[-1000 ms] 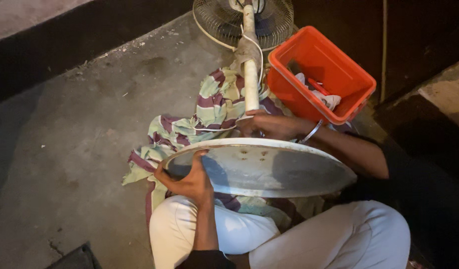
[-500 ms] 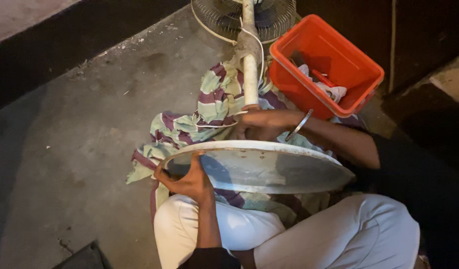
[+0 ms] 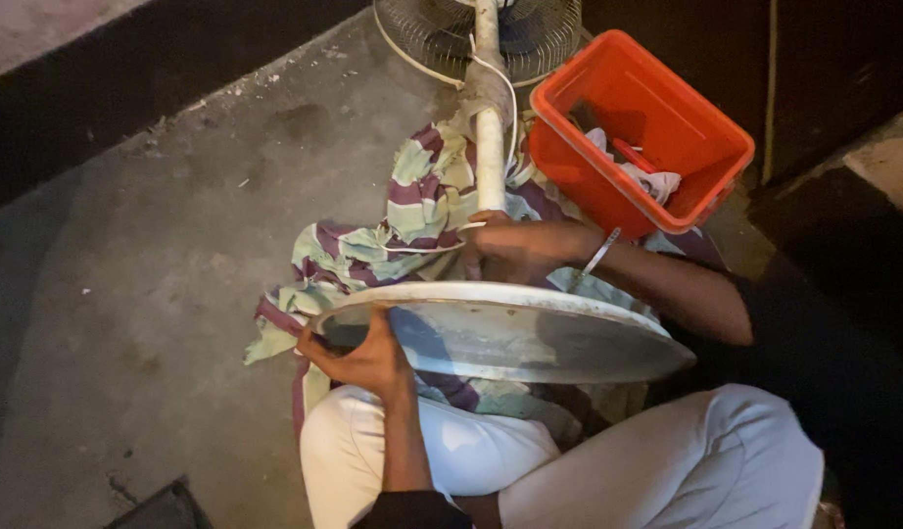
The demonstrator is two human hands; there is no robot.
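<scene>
- White metal, round and worn: one fan base point(image 3: 530, 338) stands tipped on its edge across the seated person's lap, its underside turned toward them.
- Left hand point(image 3: 365, 355) is clamped on the near rim of the base, fingers curled round the edge, thumb on the face.
- Right hand point(image 3: 515, 247) is behind the top rim, wrapped round the foot of the pole point(image 3: 489, 137) where it meets the base; the grip looks closed, though the fingertips are hidden by the rim. A thin bangle sits on that wrist.
- The pole runs away along the floor to one wire fan cage point(image 3: 476, 34), cut off by the top of the view.
- One white cord point(image 3: 505, 88) loops down the pole and trails over the cloth toward the right hand.
- One striped cloth point(image 3: 412, 225), green, maroon and cream, is spread on the concrete floor point(image 3: 138, 294) under pole and base.
- One red plastic tub point(image 3: 640, 127) stands just beside the pole, with a rag and small bits inside, too jumbled to count.
- Risk, as I judge it: the base rests on its edge and is steadied only by the two hands, so a slackened grip could let it roll or drop onto the legs.
- Risk: the loose cord lies near the right hand and could snag or get pinched at the joint.
- Risk: a swing of the pole could knock the tub, it stands so close.
</scene>
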